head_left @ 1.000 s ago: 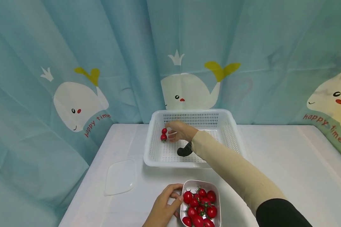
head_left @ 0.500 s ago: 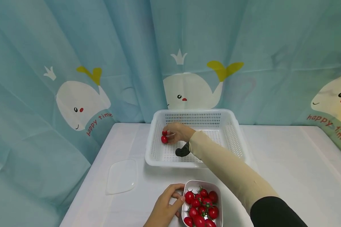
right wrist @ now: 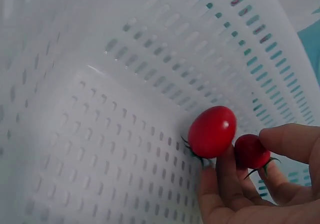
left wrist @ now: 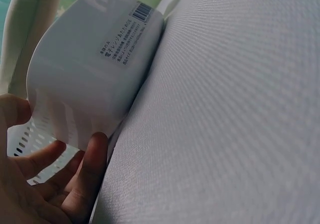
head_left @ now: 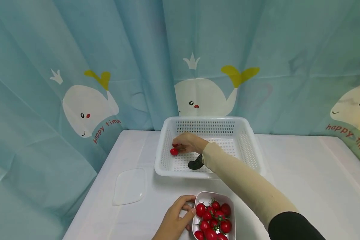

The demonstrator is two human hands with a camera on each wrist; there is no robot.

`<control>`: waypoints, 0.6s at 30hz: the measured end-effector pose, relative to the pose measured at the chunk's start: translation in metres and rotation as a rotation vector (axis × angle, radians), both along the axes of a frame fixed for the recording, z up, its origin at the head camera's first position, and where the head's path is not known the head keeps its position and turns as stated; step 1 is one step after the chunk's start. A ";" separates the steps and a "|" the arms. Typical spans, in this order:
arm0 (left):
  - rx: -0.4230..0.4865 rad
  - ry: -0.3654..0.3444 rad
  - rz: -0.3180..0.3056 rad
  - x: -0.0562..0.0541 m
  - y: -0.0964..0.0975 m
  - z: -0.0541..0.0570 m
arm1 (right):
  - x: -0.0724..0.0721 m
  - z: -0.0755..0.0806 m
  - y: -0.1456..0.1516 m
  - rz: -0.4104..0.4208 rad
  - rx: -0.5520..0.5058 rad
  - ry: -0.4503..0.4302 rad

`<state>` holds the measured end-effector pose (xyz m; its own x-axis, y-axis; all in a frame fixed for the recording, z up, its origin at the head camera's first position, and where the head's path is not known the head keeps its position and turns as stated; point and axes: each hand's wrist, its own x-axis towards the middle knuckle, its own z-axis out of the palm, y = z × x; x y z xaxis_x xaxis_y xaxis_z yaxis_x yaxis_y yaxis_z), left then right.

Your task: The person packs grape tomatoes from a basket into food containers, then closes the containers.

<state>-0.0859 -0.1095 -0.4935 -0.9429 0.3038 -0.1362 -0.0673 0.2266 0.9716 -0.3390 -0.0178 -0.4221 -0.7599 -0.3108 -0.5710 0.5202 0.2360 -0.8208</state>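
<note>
My right hand (head_left: 189, 143) reaches into a white perforated plastic basket (head_left: 248, 151). Its thumb and fingers pinch a small red cherry tomato (right wrist: 250, 151) with a green stem. Right beside it, a larger cherry tomato (right wrist: 212, 132) lies near the basket's wall, fingertips close against it. My left hand (head_left: 174, 218) holds the side of a small white plastic container (left wrist: 85, 79), thumb up at the rim and other fingers against the wall. Several cherry tomatoes (head_left: 207, 216) fill that container, which stands on the table in front of the basket.
A flat clear lid (head_left: 129, 186) lies on the white-covered table (head_left: 306, 180), left of the container. Behind the basket hangs a blue curtain (head_left: 144, 66) with whale prints. A black wrist device (head_left: 195, 163) hangs below my right wrist, inside the basket.
My right hand has closed over the farther of the two tomatoes in the basket and now pinches it. The left hand and the container keep their places, with only a slight shift of the view.
</note>
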 end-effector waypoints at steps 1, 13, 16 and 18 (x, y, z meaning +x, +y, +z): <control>-0.001 0.001 -0.001 0.000 0.000 0.000 | 0.001 0.001 0.002 0.003 -0.002 0.004; -0.003 0.023 -0.006 0.000 -0.001 0.000 | 0.020 0.034 0.031 0.121 -0.123 0.045; -0.003 0.016 -0.004 0.000 -0.001 0.000 | 0.028 0.042 0.042 0.177 -0.150 0.080; 0.000 0.006 -0.008 -0.001 0.000 -0.001 | 0.034 0.046 0.050 0.202 -0.164 0.107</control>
